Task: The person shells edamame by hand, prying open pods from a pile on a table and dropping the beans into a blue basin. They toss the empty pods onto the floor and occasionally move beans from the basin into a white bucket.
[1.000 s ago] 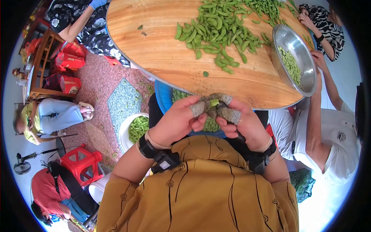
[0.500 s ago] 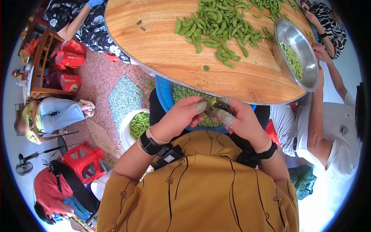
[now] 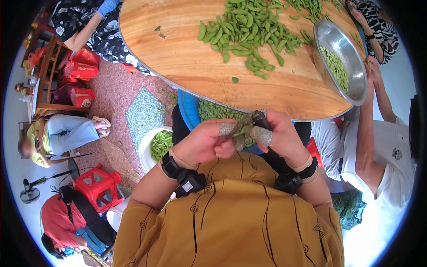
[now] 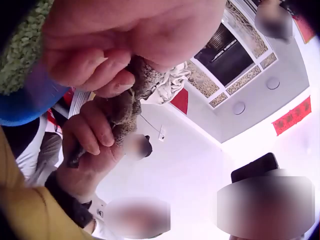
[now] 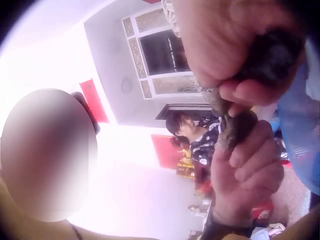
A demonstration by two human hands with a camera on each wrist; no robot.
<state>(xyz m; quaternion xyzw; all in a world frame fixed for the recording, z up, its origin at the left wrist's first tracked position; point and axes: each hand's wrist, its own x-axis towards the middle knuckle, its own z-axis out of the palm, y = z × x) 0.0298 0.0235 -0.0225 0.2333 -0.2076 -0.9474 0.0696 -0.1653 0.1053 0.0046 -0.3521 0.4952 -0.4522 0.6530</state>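
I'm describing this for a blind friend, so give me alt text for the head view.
A person's left hand and right hand meet around a green pod, some fingertips wrapped in grey, above a blue basin of shelled beans. Beyond, a wooden table bears a pile of green pods and a metal bowl of beans.

My taped fingertips (image 3: 262, 134) partly hid a green pod (image 3: 240, 132), the worktop (image 3: 187, 58) ran off the head view's top, and a dark object (image 5: 272, 55) in my right hand (image 3: 282, 133) blurred beyond telling.

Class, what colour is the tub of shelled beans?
The tub is blue; best in the head view.
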